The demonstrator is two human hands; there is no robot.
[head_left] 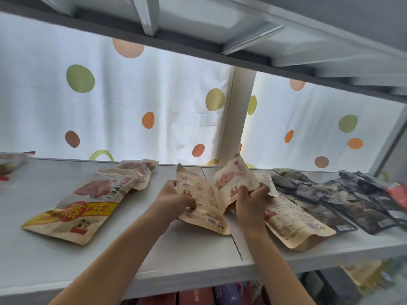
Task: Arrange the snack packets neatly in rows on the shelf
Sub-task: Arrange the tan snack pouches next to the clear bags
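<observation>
On the white shelf [66, 256], my left hand [174, 200] grips the left edge of a tan snack packet [202, 205] that lies back side up. My right hand [252, 198] holds a second tan packet [234, 179], lifted and tilted upright just behind the first. Another tan packet [293, 223] lies flat to the right. To the left, a tan packet with a yellow and red band [88, 201] lies face up in front of more tan packets [136, 169].
Several dark packets [343, 201] lie in overlapping rows at the right, with a red one [396, 190] at the far end. A dotted white curtain [132, 106] hangs behind the shelf. An upper shelf [242, 29] is overhead. Boxes [198, 293] stand on the shelf below.
</observation>
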